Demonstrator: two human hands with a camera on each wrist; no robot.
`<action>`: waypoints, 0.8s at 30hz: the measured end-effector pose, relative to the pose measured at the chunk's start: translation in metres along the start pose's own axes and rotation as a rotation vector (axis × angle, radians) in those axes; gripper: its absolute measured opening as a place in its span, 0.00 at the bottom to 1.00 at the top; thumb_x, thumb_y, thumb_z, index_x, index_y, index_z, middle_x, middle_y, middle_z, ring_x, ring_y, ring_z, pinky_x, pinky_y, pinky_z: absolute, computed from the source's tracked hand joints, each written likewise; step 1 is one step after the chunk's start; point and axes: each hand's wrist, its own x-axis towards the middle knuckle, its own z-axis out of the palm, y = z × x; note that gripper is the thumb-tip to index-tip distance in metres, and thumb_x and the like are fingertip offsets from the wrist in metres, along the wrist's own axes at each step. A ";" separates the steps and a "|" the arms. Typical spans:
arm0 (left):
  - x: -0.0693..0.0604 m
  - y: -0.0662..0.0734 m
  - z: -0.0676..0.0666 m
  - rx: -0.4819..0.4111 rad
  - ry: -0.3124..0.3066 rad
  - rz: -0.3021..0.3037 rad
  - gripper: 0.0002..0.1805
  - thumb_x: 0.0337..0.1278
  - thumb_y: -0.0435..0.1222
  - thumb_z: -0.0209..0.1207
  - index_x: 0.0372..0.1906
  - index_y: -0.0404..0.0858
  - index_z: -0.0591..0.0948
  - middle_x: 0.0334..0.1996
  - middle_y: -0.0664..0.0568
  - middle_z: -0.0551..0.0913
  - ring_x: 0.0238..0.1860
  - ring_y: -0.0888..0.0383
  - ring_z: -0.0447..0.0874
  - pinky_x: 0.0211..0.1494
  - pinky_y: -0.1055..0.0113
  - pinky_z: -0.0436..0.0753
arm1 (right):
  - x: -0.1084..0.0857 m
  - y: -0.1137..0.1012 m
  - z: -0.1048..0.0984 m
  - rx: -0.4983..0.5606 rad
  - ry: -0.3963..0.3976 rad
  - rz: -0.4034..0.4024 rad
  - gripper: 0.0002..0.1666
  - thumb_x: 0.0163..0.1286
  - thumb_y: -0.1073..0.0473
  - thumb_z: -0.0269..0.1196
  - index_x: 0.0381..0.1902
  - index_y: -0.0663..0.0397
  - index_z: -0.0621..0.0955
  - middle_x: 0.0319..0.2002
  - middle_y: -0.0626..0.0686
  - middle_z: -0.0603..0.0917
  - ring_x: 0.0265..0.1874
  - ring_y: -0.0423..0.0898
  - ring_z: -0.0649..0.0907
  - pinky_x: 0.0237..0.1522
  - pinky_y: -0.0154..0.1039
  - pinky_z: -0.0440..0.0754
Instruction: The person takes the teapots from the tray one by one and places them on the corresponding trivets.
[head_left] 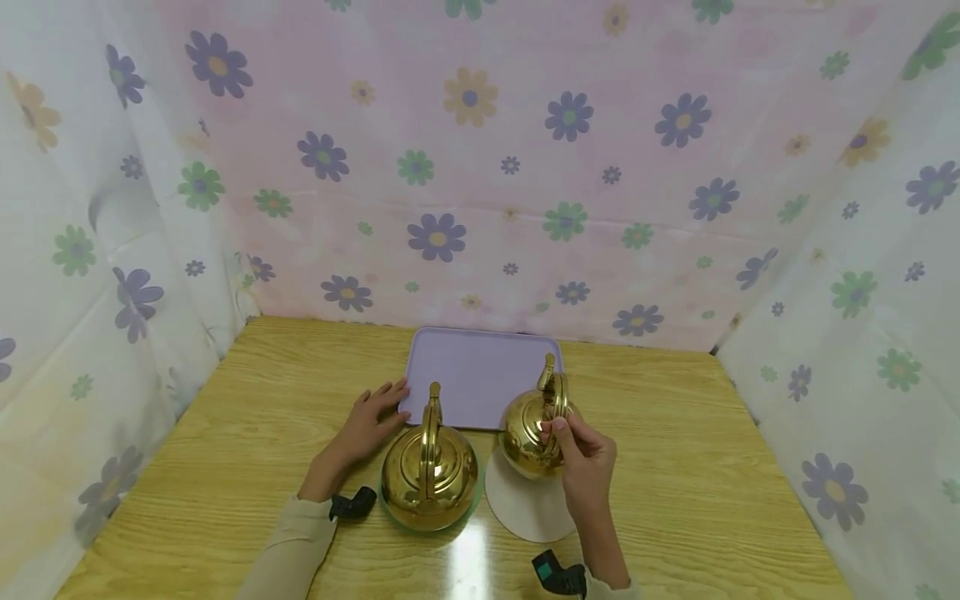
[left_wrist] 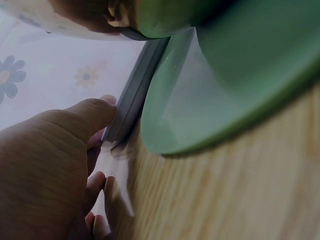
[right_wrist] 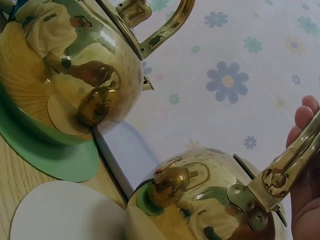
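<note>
My right hand (head_left: 588, 467) grips the upright handle of a smaller gold kettle (head_left: 521, 446). This kettle hangs over the far part of a round white mat (head_left: 525, 508), overlapping the tray's near right corner in the head view. A larger gold kettle (head_left: 461, 467) stands on a round green mat (left_wrist: 225, 105) to its left, handle up and spout pointing away. At the left end of a flat lilac tray (head_left: 465, 367), my left hand (head_left: 367, 425) touches the rim with fingers extended. The left wrist view shows the thumb against the tray's edge.
The wood-grain table (head_left: 675, 467) extends on both sides of the kettles. Flowered cloth (head_left: 510, 200) hangs behind the table and along its left and right sides. The tray lies just behind both mats, near the back cloth.
</note>
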 end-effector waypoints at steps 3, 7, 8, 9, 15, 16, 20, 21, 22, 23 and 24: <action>0.000 -0.001 0.000 0.011 0.006 0.007 0.29 0.69 0.35 0.61 0.69 0.26 0.72 0.74 0.37 0.67 0.75 0.30 0.58 0.74 0.28 0.46 | 0.000 0.000 0.000 -0.010 0.000 -0.001 0.13 0.73 0.76 0.57 0.41 0.91 0.79 0.28 0.49 0.90 0.27 0.39 0.89 0.35 0.32 0.88; 0.001 -0.001 0.001 0.013 0.005 0.005 0.29 0.69 0.36 0.61 0.70 0.26 0.72 0.74 0.37 0.67 0.75 0.30 0.58 0.75 0.28 0.46 | -0.001 -0.001 -0.001 -0.027 0.005 0.005 0.14 0.74 0.75 0.58 0.40 0.91 0.79 0.28 0.48 0.90 0.27 0.39 0.88 0.35 0.32 0.88; 0.001 -0.001 0.001 0.012 0.005 0.005 0.29 0.69 0.35 0.62 0.70 0.26 0.72 0.74 0.37 0.67 0.75 0.30 0.58 0.75 0.28 0.46 | -0.001 -0.001 -0.001 -0.031 0.006 0.006 0.14 0.74 0.75 0.58 0.40 0.91 0.79 0.28 0.48 0.90 0.27 0.39 0.88 0.35 0.32 0.88; 0.001 -0.001 0.001 0.012 0.006 0.009 0.29 0.69 0.36 0.61 0.70 0.26 0.72 0.74 0.37 0.67 0.75 0.30 0.58 0.74 0.28 0.46 | -0.001 -0.001 -0.001 -0.034 0.007 0.007 0.14 0.74 0.75 0.58 0.41 0.91 0.79 0.27 0.48 0.90 0.27 0.39 0.88 0.35 0.32 0.88; 0.000 0.000 0.001 0.006 -0.002 0.003 0.30 0.69 0.36 0.61 0.70 0.26 0.71 0.74 0.37 0.66 0.75 0.30 0.57 0.75 0.29 0.45 | -0.002 -0.003 -0.003 -0.063 0.005 0.012 0.15 0.75 0.74 0.57 0.42 0.92 0.78 0.28 0.47 0.90 0.28 0.38 0.88 0.36 0.30 0.87; 0.000 0.000 0.001 0.001 -0.006 -0.005 0.30 0.70 0.36 0.61 0.71 0.27 0.71 0.75 0.38 0.66 0.76 0.30 0.57 0.76 0.30 0.44 | -0.003 -0.003 -0.003 -0.065 0.004 0.010 0.15 0.75 0.74 0.57 0.42 0.92 0.78 0.28 0.47 0.90 0.28 0.38 0.88 0.36 0.30 0.87; 0.000 0.000 0.001 -0.010 -0.013 -0.014 0.30 0.70 0.36 0.61 0.71 0.27 0.71 0.75 0.38 0.65 0.76 0.30 0.56 0.76 0.31 0.43 | -0.003 -0.003 -0.004 -0.072 0.010 0.014 0.15 0.75 0.73 0.57 0.43 0.92 0.78 0.28 0.46 0.90 0.28 0.37 0.88 0.36 0.30 0.87; 0.000 0.000 0.001 -0.007 -0.011 -0.010 0.30 0.70 0.36 0.61 0.71 0.27 0.71 0.75 0.38 0.65 0.76 0.30 0.56 0.76 0.30 0.44 | -0.004 -0.004 -0.004 -0.072 0.012 0.016 0.15 0.75 0.73 0.57 0.44 0.92 0.78 0.28 0.46 0.90 0.28 0.36 0.88 0.36 0.30 0.87; 0.000 0.000 0.001 -0.007 -0.010 -0.010 0.30 0.70 0.36 0.61 0.70 0.27 0.71 0.75 0.38 0.65 0.76 0.30 0.57 0.76 0.30 0.44 | -0.004 -0.004 -0.005 -0.070 0.014 0.018 0.15 0.75 0.74 0.57 0.44 0.92 0.78 0.28 0.46 0.90 0.28 0.36 0.88 0.36 0.30 0.87; 0.001 0.000 0.001 -0.007 -0.008 -0.009 0.30 0.69 0.36 0.61 0.70 0.27 0.71 0.74 0.37 0.66 0.76 0.30 0.57 0.76 0.30 0.44 | -0.004 -0.004 -0.005 -0.069 0.018 0.024 0.15 0.75 0.73 0.57 0.45 0.91 0.78 0.28 0.46 0.90 0.28 0.36 0.88 0.36 0.30 0.87; 0.001 0.000 0.001 -0.005 -0.006 -0.007 0.29 0.69 0.36 0.61 0.70 0.27 0.71 0.74 0.37 0.66 0.76 0.30 0.57 0.76 0.30 0.44 | -0.004 -0.005 -0.005 -0.065 0.019 0.026 0.15 0.75 0.74 0.57 0.45 0.91 0.78 0.28 0.47 0.90 0.28 0.36 0.88 0.36 0.30 0.87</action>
